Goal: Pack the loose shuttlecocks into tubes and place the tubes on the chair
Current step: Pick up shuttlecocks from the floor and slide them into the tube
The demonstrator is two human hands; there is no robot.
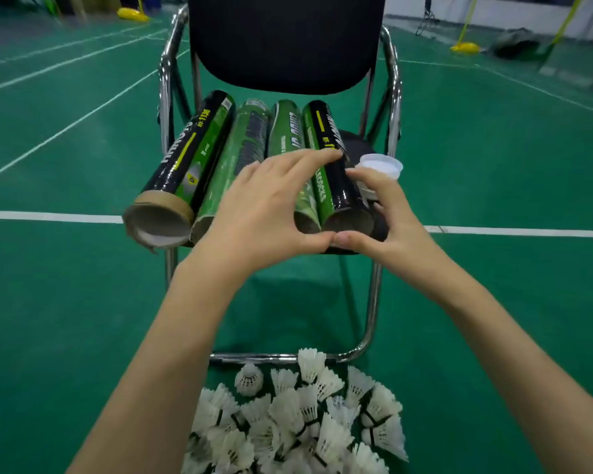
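Observation:
Four shuttlecock tubes lie side by side on the black chair, open ends toward me. The leftmost black tube has a torn cardboard rim. Beside it lie two green tubes, then a black and green tube at the right. My left hand lies across the tubes, fingers stretched onto the rightmost tube, thumb under its open end. My right hand curls round that tube's right side, thumb meeting the left thumb. A pile of loose white shuttlecocks lies on the floor below the chair.
A white plastic tube cap sits on the seat just right of the tubes. The chair's chrome frame stands between me and the shuttlecock pile. Green court floor with white lines surrounds the chair; yellow post bases stand far behind.

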